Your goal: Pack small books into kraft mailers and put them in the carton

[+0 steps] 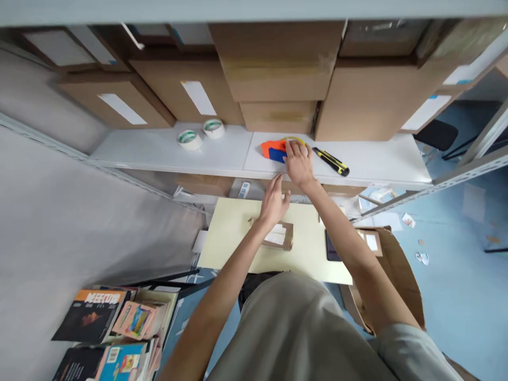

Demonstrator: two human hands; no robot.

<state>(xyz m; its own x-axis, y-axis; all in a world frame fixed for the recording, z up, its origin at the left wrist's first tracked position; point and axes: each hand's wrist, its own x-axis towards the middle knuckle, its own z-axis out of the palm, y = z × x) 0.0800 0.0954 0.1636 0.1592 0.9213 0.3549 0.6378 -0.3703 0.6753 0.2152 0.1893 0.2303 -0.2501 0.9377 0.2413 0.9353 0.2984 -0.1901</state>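
On the white shelf board lies an orange and blue tape dispenser [273,150], with a yellow part showing behind it. My right hand [298,161] is closed over its right end, and the fingers hide part of it. Just right of that hand lies a yellow and black utility knife [332,161]. My left hand [273,201] is held in front of the shelf edge, fingers stretched and thumb apart, with nothing in it. Below it a small cardboard box [289,236] with a white label sits on the pale yellow table [226,233], partly hidden by my left wrist.
Two tape rolls, one nearer [189,140] and one farther [214,128], lie on the shelf's left. Cardboard boxes [278,63] line its back. A dark flat device [332,247] rests on the table. An open carton [400,280] stands right, a stack of books [91,315] left.
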